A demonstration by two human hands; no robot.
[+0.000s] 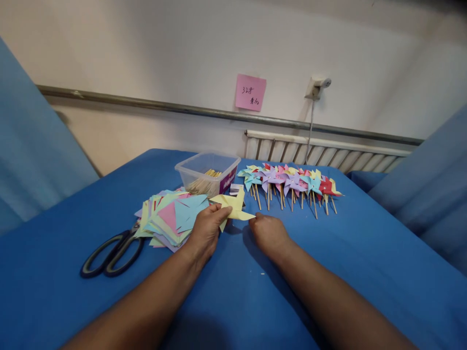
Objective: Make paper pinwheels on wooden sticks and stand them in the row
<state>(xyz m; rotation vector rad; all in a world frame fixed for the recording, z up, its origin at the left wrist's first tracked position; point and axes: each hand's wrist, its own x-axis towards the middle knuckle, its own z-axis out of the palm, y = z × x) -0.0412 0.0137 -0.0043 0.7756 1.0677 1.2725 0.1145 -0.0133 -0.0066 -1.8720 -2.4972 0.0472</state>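
Note:
A yellow cut paper square (233, 204), partly folded into a pinwheel shape, lies on the blue cloth-covered table (365, 262). My left hand (206, 231) pinches its left side with thumb and fingers. My right hand (268, 233) pinches its lower right tip. Just left of my left hand sits a pile of coloured paper squares (171, 218).
Black-handled scissors (113, 253) lie left of the pile. A clear plastic box (207, 172) with wooden sticks stands behind. A row of finished paper pinwheels on sticks (292, 184) lies at the back right. A pink note (250, 92) hangs on the wall above a radiator (321, 153).

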